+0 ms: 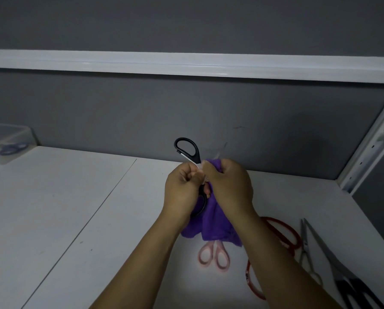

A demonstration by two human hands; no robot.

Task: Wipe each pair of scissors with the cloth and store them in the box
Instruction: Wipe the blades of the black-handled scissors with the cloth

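Gripping black scissors (187,148) in our left hand (182,190), right hand (229,186) clamps cloth (211,226) round blade; one blue pair (12,148) in box (28,134), pink pair (213,255) + approx. 3 others unwiped.

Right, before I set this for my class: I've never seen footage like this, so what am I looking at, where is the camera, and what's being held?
There is no machine here. A person works with bare hands, and the single picture comes from a camera worn on their head, looking forward and down. The left hand grips a pair of black-handled scissors, with one handle loop sticking up. The right hand pinches a purple cloth against the blade. On the white table lie pink scissors, partly under the cloth, red scissors, slim silver scissors and a dark-handled pair near the right edge. At the far left stands a clear box that already holds bluish scissors.
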